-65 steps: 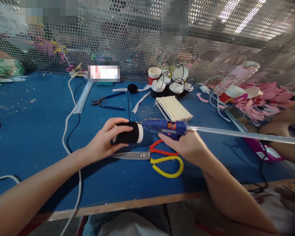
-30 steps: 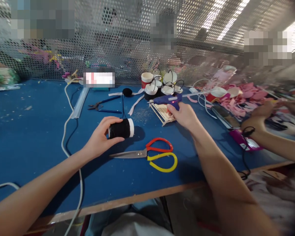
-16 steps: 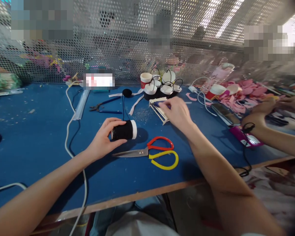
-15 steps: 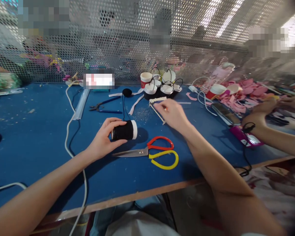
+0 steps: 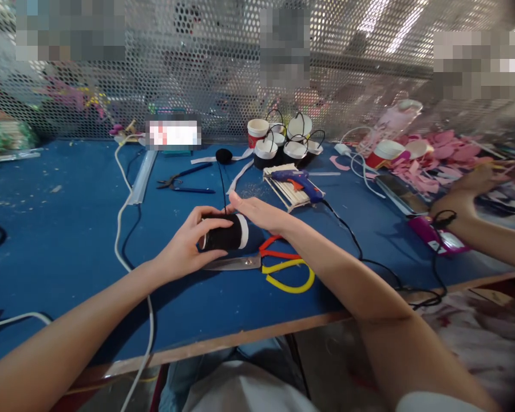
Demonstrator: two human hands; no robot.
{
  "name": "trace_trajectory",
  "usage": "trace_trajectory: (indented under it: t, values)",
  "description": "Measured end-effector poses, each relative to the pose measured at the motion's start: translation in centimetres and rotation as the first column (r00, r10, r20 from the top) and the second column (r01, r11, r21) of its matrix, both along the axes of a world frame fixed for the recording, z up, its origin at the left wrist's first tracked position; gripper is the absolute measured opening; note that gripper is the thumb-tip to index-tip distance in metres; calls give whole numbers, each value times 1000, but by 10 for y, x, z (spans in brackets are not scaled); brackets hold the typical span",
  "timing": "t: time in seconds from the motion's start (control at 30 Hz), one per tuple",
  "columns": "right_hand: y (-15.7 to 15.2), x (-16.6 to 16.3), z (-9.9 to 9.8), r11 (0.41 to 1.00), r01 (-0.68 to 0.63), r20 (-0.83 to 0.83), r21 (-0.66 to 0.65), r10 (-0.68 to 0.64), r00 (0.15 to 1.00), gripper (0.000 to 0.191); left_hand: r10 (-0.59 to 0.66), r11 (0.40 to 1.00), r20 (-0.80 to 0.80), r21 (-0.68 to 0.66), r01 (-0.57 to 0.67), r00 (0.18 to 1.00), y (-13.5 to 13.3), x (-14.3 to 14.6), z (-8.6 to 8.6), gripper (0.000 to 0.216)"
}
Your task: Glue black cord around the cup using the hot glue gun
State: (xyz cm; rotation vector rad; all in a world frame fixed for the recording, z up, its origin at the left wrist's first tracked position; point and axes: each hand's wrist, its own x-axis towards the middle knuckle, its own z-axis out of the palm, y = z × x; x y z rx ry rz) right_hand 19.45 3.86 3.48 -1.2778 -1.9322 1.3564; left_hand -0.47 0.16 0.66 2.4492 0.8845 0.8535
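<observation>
In the head view, the left hand (image 5: 184,246) curls around a black-wrapped cup (image 5: 224,233) lying on its side on the blue table (image 5: 68,240), thumb under and fingers over the top, gripping it. The cup's white rim points to the right. The right hand (image 5: 257,212) is flat and open, fingers stretched out together, holding nothing; its fingertips (image 5: 234,199) lie just above the cup's upper edge, where a thin black cord (image 5: 222,186) runs up from the cup toward a black pompom (image 5: 224,155). Whether the fingertips touch the cord cannot be told.

Scissors (image 5: 268,264) with red and yellow handles lie just under the cup and the right forearm. A blue glue gun (image 5: 298,180) rests on a stack of pale sticks (image 5: 285,183) beyond the right hand, well apart from it, its black cable trailing to the table edge.

Farther back stands a cluster of small black cups (image 5: 285,146) with white insides and wire loop handles; what they hold cannot be made out. Pliers (image 5: 184,180) lie to the left. At the far right another person's hand (image 5: 472,189) rests among pink paper shapes (image 5: 438,157).
</observation>
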Motion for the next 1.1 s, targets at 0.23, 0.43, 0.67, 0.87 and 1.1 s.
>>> trace_trajectory:
  t: [0.23,0.43,0.67,0.87,1.1]
  values:
    - [0,-5,-10,997,-22,-437,-79,-15,899,23,-26,993,50,-111,31,998,0,1,-3,54]
    - [4,6,-7,991,134,-509,-27,-129,851,17,123,883,158,-468,-35,980,-1,3,-1,64]
    - [6,13,-6,957,267,-381,114,-206,901,26,127,808,181,-589,4,975,-2,5,3,57]
    - [6,15,-6,927,283,-334,244,-194,923,30,107,796,159,-605,11,981,-2,3,4,54]
    - [5,14,-6,918,290,-285,271,-211,935,31,82,831,115,-556,-4,990,-3,3,4,57]
